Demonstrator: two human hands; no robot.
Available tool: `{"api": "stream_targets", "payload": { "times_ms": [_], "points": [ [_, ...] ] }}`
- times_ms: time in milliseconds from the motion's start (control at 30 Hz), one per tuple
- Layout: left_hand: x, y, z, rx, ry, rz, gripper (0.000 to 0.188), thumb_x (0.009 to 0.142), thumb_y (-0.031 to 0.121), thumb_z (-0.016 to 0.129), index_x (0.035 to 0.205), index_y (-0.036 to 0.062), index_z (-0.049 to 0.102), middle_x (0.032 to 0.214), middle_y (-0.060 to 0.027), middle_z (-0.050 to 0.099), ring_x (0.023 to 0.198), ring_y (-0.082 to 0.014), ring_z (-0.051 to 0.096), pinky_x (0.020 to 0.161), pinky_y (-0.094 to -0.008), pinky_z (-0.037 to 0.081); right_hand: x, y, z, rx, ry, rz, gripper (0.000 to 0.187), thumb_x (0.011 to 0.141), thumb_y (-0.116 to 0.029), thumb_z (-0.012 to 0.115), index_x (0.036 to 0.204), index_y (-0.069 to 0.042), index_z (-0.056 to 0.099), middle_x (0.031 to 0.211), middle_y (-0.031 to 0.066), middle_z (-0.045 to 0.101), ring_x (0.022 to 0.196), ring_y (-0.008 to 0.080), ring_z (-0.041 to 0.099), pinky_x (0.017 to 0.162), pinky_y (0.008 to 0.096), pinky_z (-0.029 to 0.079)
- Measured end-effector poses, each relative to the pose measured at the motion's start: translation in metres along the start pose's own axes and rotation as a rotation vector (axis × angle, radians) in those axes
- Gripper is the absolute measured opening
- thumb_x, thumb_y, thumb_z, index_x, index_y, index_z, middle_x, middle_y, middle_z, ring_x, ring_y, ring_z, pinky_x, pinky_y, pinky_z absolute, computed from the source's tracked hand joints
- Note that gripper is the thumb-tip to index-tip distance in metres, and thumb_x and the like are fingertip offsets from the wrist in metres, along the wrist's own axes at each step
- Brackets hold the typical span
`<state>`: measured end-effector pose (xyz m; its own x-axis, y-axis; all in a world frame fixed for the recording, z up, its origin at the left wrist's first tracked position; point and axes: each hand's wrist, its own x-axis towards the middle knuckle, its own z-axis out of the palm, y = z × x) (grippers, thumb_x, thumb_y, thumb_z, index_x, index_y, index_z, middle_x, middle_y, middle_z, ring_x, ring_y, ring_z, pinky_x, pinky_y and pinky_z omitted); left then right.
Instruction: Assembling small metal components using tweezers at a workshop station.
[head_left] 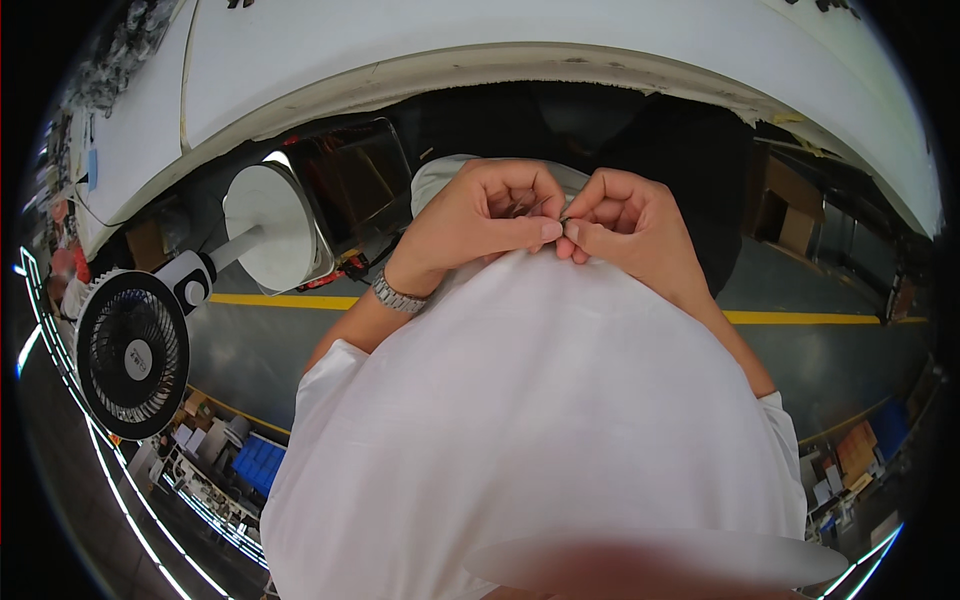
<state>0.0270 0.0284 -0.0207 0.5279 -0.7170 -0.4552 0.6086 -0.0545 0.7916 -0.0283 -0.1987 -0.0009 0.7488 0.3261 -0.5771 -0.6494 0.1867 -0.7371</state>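
Observation:
My left hand (500, 212), with a metal-banded watch (398, 294) on its wrist, is closed in a pinch in front of my white shirt (540, 400). My right hand (632, 228) is closed the same way, its fingertips meeting those of the left. Between the two thumbs and forefingers sits a small dark piece (564, 221), mostly hidden and too small to name. Thin strands, perhaps wire, seem to show inside the curled left fingers. Both hands are held above my lap, short of the table's near edge.
A white table (480, 25) with a worn, ragged front edge curves across the top. To the left stands a black-and-white fan (133, 355) on a round white base (270, 225), beside a dark, glossy box (360, 180). Under the table at right is an open cardboard box (790, 210).

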Motion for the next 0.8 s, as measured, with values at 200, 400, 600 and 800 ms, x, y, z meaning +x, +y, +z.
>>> {"api": "stream_targets", "payload": {
  "times_ms": [200,400,600,800],
  "points": [
    [0.010,-0.004,0.004,0.124,0.022,0.077,0.009,0.091,0.009,0.072,0.090,0.0044,0.064,0.074,0.0067,0.058,0.066,-0.0011,0.048,0.057,-0.0218,0.035,-0.001,0.003,0.005,-0.307,0.126,-0.191,0.009,0.087,0.002,0.072,0.092,0.001,0.065,0.084,0.0061,0.074,0.080,0.0103,0.072,0.075,0.0261,0.056],
    [0.013,0.009,0.019,0.466,0.136,0.127,0.010,0.085,0.003,0.070,0.086,0.0037,0.060,0.077,0.0047,0.056,0.066,-0.0016,0.045,0.058,-0.0228,0.035,-0.001,0.001,0.005,-0.554,0.204,-0.305,0.010,0.085,-0.001,0.072,0.093,0.000,0.066,0.083,0.0092,0.075,0.081,0.0155,0.075,0.077,0.0299,0.058],
    [0.023,0.006,0.029,0.644,0.337,0.281,0.012,0.083,0.001,0.069,0.084,0.0030,0.057,0.073,0.0012,0.054,0.061,-0.0045,0.040,0.054,-0.0259,0.032,0.010,0.003,-0.001,-0.644,0.262,-0.363,0.010,0.089,-0.004,0.072,0.097,-0.001,0.067,0.086,0.0125,0.076,0.081,0.0224,0.077,0.076,0.0328,0.060],
    [0.028,-0.008,0.017,0.371,0.449,0.267,0.007,0.094,0.005,0.071,0.097,0.0027,0.064,0.080,-0.0019,0.065,0.057,-0.0037,0.043,0.050,-0.0247,0.032,0.057,0.035,-0.021,-0.687,0.265,-0.738,0.013,0.092,0.000,0.072,0.104,-0.001,0.067,0.088,0.0103,0.077,0.080,0.0220,0.076,0.072,0.0319,0.060]
  ]
}}
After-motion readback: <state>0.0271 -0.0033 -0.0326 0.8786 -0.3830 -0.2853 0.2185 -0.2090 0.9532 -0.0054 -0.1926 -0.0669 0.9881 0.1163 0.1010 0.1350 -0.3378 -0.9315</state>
